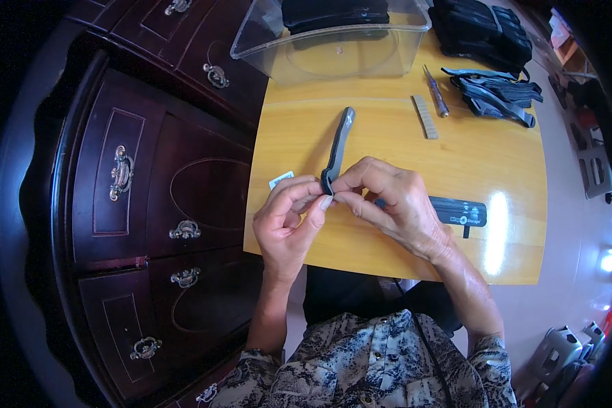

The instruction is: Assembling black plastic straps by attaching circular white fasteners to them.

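Observation:
A narrow dark grey and black strap stands up from between my hands over the wooden table, its lower end folded over. My left hand pinches that lower end between thumb and fingertips. From the other side, my right hand grips the same end, its fingertips nearly meeting the left ones. A flat black strap piece with pale printing and a small tab lies beyond my right wrist, partly hidden by the hand. A small white label lies behind my left fingers.
A clear plastic bin holding black bundles stands at the table's far side. To its right lie black bundled straps, grey-black loose straps, a screwdriver and a tan ridged strip. Dark wooden drawers border the left.

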{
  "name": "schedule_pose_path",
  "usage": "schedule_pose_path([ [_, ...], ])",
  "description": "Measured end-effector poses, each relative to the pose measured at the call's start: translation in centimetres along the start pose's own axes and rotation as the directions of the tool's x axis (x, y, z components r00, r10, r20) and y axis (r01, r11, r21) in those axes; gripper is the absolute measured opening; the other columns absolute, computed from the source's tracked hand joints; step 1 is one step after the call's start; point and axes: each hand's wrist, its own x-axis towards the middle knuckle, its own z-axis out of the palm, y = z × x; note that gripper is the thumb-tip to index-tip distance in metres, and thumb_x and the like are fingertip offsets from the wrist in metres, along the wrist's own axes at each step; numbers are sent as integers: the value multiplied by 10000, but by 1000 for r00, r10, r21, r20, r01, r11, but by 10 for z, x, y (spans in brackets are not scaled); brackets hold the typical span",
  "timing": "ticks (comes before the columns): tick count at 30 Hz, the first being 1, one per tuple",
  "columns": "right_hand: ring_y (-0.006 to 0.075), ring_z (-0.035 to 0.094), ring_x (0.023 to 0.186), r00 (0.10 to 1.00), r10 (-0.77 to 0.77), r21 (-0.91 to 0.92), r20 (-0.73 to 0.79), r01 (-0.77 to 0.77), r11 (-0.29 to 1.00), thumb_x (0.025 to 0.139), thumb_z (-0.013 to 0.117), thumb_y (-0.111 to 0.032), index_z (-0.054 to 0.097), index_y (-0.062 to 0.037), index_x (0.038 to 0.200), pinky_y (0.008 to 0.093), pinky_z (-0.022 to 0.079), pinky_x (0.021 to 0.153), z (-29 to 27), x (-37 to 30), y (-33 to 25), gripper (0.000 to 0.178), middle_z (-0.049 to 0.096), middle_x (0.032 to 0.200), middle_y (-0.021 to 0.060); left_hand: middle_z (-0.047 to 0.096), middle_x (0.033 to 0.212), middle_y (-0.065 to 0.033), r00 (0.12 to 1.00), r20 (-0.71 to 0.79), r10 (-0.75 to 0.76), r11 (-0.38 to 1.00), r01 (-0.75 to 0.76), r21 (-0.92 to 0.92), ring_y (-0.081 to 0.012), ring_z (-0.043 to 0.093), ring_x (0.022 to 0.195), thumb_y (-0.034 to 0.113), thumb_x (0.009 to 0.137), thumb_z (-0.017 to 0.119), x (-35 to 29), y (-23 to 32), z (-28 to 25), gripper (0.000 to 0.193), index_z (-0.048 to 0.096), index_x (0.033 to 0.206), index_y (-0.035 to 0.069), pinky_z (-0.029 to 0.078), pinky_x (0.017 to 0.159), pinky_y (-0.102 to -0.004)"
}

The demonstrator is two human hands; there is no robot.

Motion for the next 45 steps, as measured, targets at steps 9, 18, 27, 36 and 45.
schedule_pose_path([
  [9,306,624,783,988,-148,-216,40,154,964,850,630,-123,593,-24,933,380,526,673,-2,1,0,135,605,864,124,595,1009,-105,998,34,-46,992,50,-117,-177,657,876,-79,844,616,1,2,2,143,594,986,-77,540,807,-271],
  [18,304,626,765,994,-89,-74,66,94,993,855,617,-87,574,-6,942,372,523,678,-5,-1,2,127,602,855,133,563,1031,-90,994,92,-62,987,75,-141,-147,626,912,-112,825,604,-1,-2,1,186,576,1002,-62,513,832,-259],
  [27,102,580,645,968,237,130,85,-247,960,859,627,-88,627,-3,916,244,473,583,4,-12,6,102,623,788,55,531,1005,-64,994,75,-76,988,85,-127,-109,567,851,-121,736,599,-8,-16,10,230,550,939,-25,479,788,-245],
  [36,124,599,657,949,312,172,43,-314,934,843,647,-99,625,6,897,258,491,598,4,-6,3,120,620,779,68,553,1047,-68,995,79,-61,968,78,-240,-123,587,920,-74,823,601,-7,-16,11,212,530,1017,-26,492,817,-260],
  [45,157,624,683,980,199,126,-20,-195,973,820,662,-90,616,3,885,276,514,602,11,-5,9,123,608,775,87,563,1038,-70,990,7,-139,941,135,-311,-128,596,939,-78,853,584,-9,-13,18,196,527,1030,-19,502,848,-273],
])
